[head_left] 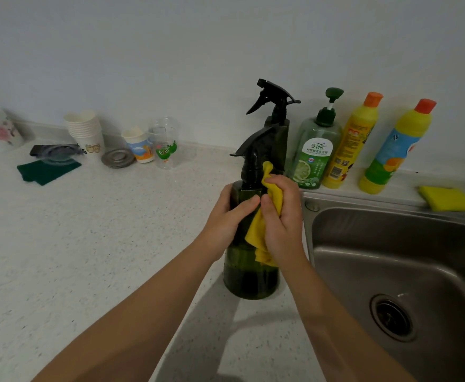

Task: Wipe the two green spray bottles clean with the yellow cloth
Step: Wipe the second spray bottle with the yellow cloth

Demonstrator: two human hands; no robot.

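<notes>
A dark green spray bottle with a black trigger head stands upright on the speckled counter, just left of the sink. My left hand grips its upper body, thumb across the shoulder. My right hand holds the bunched yellow cloth against the bottle's right side, below the neck. A second green spray bottle stands right behind the first; only its black trigger head and upper part show.
The steel sink lies to the right, a yellow sponge on its rim. A green dish-soap pump bottle and two yellow bottles line the wall. Paper cups, plastic cups and a green scouring pad sit far left.
</notes>
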